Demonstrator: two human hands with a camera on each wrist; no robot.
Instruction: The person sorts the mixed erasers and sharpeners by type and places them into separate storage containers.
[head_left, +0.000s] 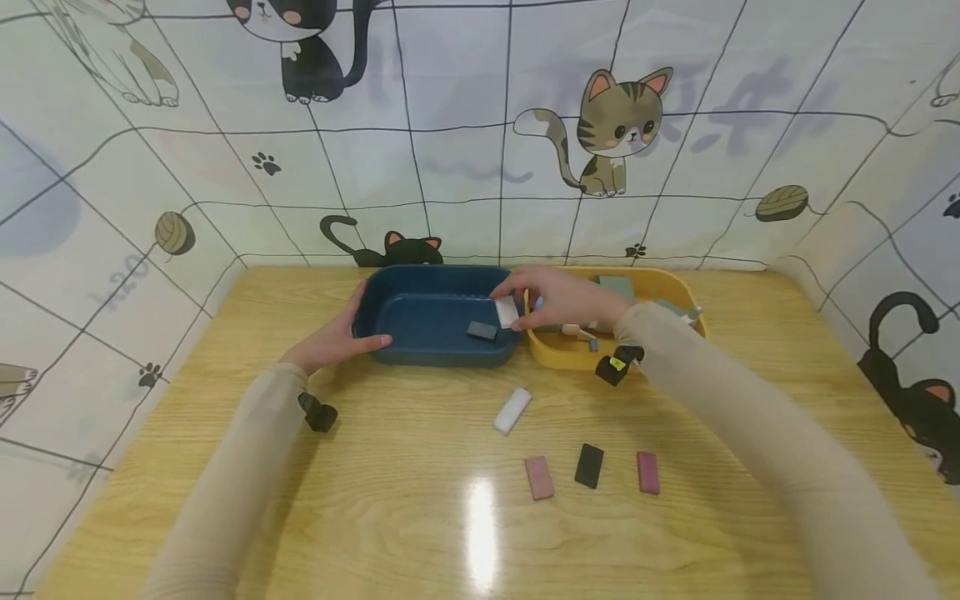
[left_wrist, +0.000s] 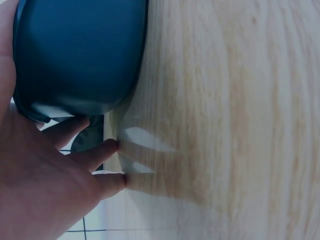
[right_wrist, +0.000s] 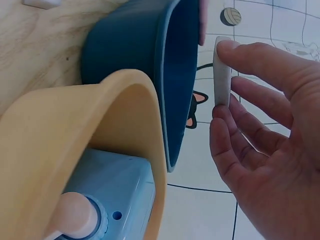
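Between the thumb and fingers of my right hand [head_left: 566, 296] a small white rectangular block [head_left: 507, 312] is pinched, over the right end of a dark blue bin [head_left: 442, 358]. The right wrist view shows that white block [right_wrist: 222, 75] edge-on, above the bin's rim. My left hand [head_left: 337, 337] rests against the bin's left end, thumb along the near side. In the left wrist view its fingers [left_wrist: 95, 155] are spread and fairly straight, some tips touching the table. Inside the blue bin lies a dark grey block [head_left: 482, 331].
A yellow bin [head_left: 551, 357] with assorted toy pieces, among them a light blue box [right_wrist: 115, 185], adjoins the blue bin. On the wooden table [head_left: 360, 500] lie a white block [head_left: 512, 411], a pink block [head_left: 538, 477], a black block [head_left: 589, 466] and a magenta block [head_left: 648, 472].
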